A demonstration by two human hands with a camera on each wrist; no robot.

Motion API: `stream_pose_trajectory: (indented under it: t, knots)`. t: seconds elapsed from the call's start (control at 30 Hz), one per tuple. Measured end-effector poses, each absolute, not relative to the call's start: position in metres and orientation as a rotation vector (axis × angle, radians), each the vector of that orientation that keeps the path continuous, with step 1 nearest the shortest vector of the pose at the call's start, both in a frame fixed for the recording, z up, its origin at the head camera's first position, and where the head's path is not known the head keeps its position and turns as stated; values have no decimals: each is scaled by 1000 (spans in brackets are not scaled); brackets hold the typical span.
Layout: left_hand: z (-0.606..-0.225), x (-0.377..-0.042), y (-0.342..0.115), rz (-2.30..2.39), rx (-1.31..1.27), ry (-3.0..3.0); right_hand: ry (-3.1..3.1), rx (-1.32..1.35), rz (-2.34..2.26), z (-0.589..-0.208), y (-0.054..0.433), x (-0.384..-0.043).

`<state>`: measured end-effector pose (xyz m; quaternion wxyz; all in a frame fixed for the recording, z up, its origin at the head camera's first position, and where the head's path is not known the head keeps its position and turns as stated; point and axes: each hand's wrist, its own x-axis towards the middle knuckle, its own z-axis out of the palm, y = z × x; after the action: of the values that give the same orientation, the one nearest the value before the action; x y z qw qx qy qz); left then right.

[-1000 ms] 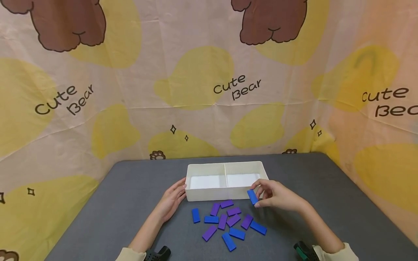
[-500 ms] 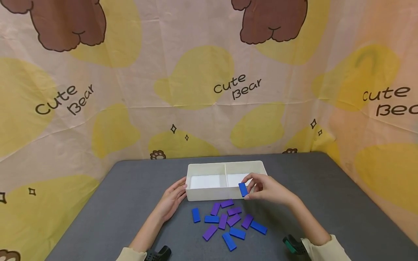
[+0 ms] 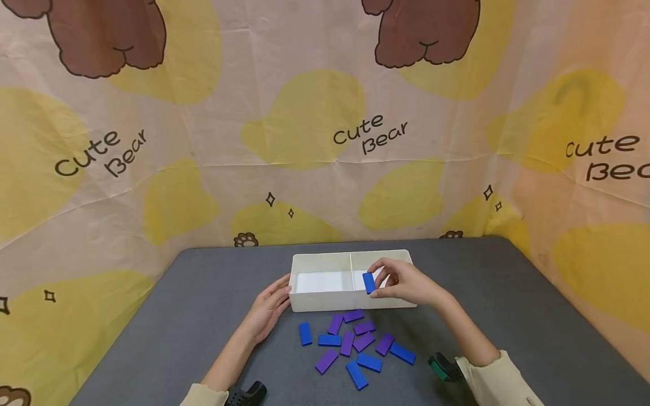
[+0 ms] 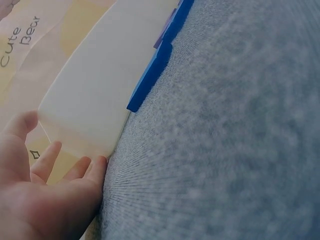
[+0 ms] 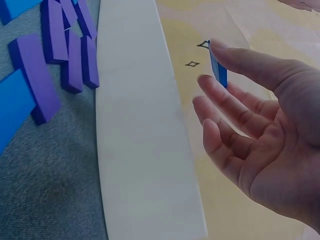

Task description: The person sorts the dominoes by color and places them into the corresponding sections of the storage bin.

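Note:
A blue rectangular block is pinched between the thumb and fingers of my right hand, over the right compartment of a white two-part box. In the right wrist view the block shows edge-on at the fingertips, above the box wall. My left hand rests against the box's left end, its fingers fairly straight. The left wrist view shows that hand with fingertips touching the box's end wall. No block is visible in the left compartment; my right hand partly hides the right one.
Several purple blocks and blue blocks lie scattered on the grey table in front of the box. A patterned cloth hangs behind the table and along its sides.
My right hand has carried the blue block left and upward, from beside the box's front right corner to over the right compartment. The left hand and the box stay put.

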<state>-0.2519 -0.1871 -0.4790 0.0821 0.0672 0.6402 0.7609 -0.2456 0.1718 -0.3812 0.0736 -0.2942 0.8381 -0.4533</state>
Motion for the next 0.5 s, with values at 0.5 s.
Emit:
stream_pose_trajectory:
  t: [0.5]
  knots:
    - [-480, -252, -187, 2254, 211, 1947, 2570, -893, -1328, -374, 158, -259]
